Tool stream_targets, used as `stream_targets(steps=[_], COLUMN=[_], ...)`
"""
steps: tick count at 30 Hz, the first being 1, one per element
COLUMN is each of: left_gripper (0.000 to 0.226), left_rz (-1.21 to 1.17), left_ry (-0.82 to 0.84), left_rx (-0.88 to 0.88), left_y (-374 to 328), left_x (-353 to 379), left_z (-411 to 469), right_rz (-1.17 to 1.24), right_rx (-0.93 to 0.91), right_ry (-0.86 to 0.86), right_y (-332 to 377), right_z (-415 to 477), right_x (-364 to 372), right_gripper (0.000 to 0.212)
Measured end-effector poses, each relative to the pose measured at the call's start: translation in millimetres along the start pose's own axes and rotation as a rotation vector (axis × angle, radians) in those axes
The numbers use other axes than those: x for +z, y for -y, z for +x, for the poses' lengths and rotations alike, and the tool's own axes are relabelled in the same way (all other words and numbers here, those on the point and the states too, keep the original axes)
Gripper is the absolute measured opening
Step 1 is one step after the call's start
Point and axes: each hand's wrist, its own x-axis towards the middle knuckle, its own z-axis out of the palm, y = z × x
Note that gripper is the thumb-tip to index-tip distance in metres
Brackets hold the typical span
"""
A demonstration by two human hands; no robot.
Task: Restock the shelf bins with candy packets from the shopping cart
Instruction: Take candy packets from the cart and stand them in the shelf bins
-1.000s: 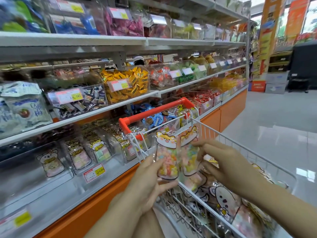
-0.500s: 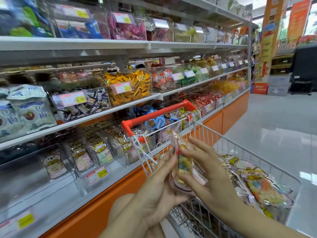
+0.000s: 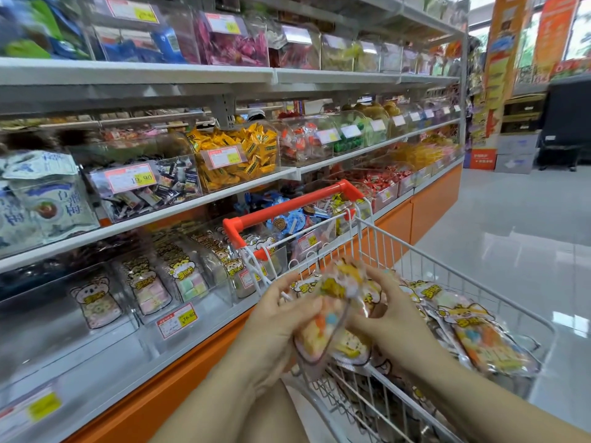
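Both hands hold a small stack of clear candy packets [image 3: 332, 318] with cartoon-bear labels, just above the near end of the shopping cart [image 3: 447, 276]. My left hand [image 3: 278, 318] grips the stack from the left, its thumb across the front. From the right, my right hand [image 3: 387, 318] holds the same stack, its fingers curled on the packets. More packets of the same kind [image 3: 479, 334] lie piled in the cart. On the lowest shelf, clear bins [image 3: 179, 282] hold matching bear packets; the leftmost bin [image 3: 92, 308] has one packet.
The cart's red handle [image 3: 294, 206] points at the shelving. Upper shelves [image 3: 204, 203] carry bins of other sweets with price tags. An orange base panel [image 3: 179, 382] runs under the shelf. A shiny tiled aisle [image 3: 518, 225] opens to the right, with boxes and a dark unit at its far end.
A second ago each hand held a separate upright packet. The hands then came together, and now both grip the packets as one tilted stack, lower and closer to me.
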Motion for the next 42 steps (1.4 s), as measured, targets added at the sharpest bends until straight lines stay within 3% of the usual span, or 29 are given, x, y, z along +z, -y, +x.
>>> stream_targets(steps=[1,2,4,7,10,12,14,16,19,22,26,31,33,36,39,42], left_gripper=[0.088,0.090,0.088,0.068,0.032,0.031,0.037,0.026,0.023,0.028,0.029,0.054,0.048,0.052,0.051,0.033], left_rz=[0.122,0.244,0.366,0.375,0.447,0.465,0.422,0.318,0.107,-0.016,-0.121,-0.264,-0.291,-0.253,-0.092,0.082], left_ry=[0.032,0.035,0.031,0.044,0.057,0.021,-0.057,-0.129,-0.177,-0.186,-0.200,-0.171,-0.123,-0.086,-0.189,-0.254], left_rx=[0.011,-0.097,-0.087,-0.056,-0.049,-0.044,-0.050,-0.056,-0.094,-0.145,-0.185,-0.198,-0.190,-0.170,-0.070,0.011], left_y=[46,72,98,98,103,99,97,97,96,96,100,98,95,91,91,83], left_x=[-4,5,-4,-2,4,0,-6,-10,-12,-13,-13,-15,-17,-23,-36,-53], left_z=[-2,-9,-5,5,0,1,3,4,5,7,10,13,11,9,13,9], right_rz=[0.005,0.034,0.072,0.149,0.262,0.238,0.059,-0.296,-0.937,-1.133,-1.078,-1.282,-1.185,-0.789,-0.533,-0.367], right_rx=[-0.009,-0.028,-0.082,-0.094,-0.005,0.013,-0.038,-0.067,0.053,0.188,0.113,-0.124,-0.202,-0.329,-0.368,-0.355], right_ry=[-0.009,-0.011,0.013,-0.010,-0.107,-0.083,-0.034,0.049,0.314,0.503,0.467,0.217,0.037,-0.246,-0.270,-0.192], right_y=[0,-2,3,-4,0,9,11,1,-27,-40,-42,-56,-46,-7,32,56], right_z=[-2,-3,-8,-12,-10,-2,14,37,59,62,62,66,69,69,64,61], right_x=[0,0,4,13,19,11,-10,-40,-77,-91,-92,-83,-84,-85,-75,-57], right_gripper=[0.089,0.082,0.074,0.078,0.052,0.037,0.036,0.046,0.086,0.105,0.090,0.033,0.023,0.014,0.010,0.009])
